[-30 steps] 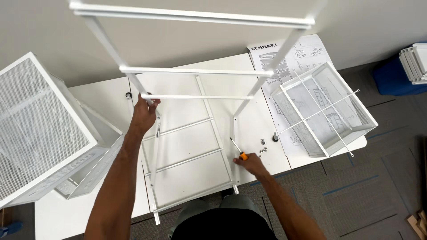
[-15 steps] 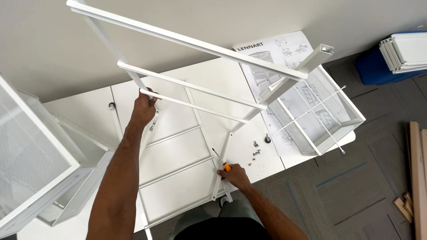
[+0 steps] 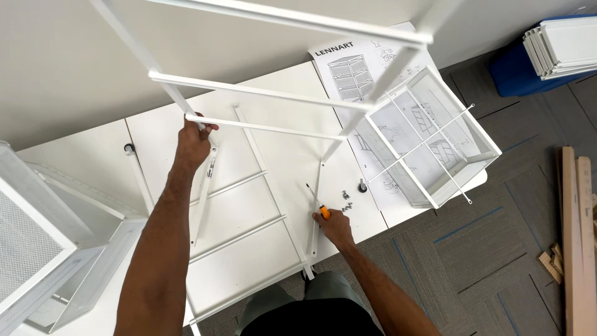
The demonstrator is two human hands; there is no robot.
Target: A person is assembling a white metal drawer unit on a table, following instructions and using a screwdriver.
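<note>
Left hand (image 3: pixel 191 142) raised, grip clamped round white frame (image 3: pixel 261 92) | right hand (image 3: pixel 336 225) low (on table (image 3: pixel 93 163)), pinching screwdriver (image 3: pixel 317 203)

View has swung rightward; the frame (image 3: pixel 261 127) now sits tilted across the picture; right hand (image 3: pixel 334 225) with screwdriver (image 3: pixel 317 203) has moved slightly leftward along the counter (image 3: pixel 93 162), nearer the frame's leg.

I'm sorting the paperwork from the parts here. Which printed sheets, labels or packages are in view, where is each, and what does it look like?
Instruction sheet: flat on the white table's far right, partly under the wire mesh basket; white paper, black line drawings.
Sticker label: narrow white strip with dark print on the white frame's upright, just below the left hand.
No screens or signs in view.
</note>
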